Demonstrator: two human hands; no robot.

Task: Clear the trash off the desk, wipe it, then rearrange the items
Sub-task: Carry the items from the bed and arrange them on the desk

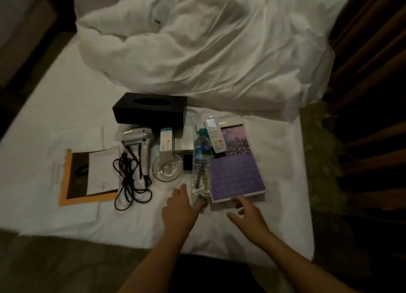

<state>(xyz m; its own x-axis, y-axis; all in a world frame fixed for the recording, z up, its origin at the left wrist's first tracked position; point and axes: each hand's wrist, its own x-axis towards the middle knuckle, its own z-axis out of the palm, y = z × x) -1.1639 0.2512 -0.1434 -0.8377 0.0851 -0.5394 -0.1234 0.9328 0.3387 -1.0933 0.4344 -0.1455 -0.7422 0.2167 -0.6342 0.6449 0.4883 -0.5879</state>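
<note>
— How far along would you say they are?

— Hard to call from here, since the desk isn't in sight. What I see is the gear laid out on the bed sheet [55, 117], near the rumpled duvet [208, 51]. There's a black tissue box [149, 111] at the far side and a hair dryer [140, 143] with its cable [129, 183] coiled to the left. A glass bowl [168, 168] sits in the middle, and an orange folder [87, 178] with papers lies far left.

— So the desk's been emptied?

— That's my guess. Whether the trash is gone or the wiping done, I can't tell. No cloth or bin is showing. Putting things back looks like the part still to do.

— And the hands?

— Both are reaching in at the near edge. The left hand [179, 207] is at the near end of the water bottle [201, 158], which lies on its side with its cap pointing away. The fingers touch its base, but it's too blurred to say whether they've closed round it. The right hand [246, 213] is spread, its fingertips at the near edge of the purple booklet [236, 172] just right of the bottle. It isn't gripping anything.

— Anything on the booklet?

— A white remote [215, 139] rests across its far left corner, so lifting the booklet could tip it off.
</note>
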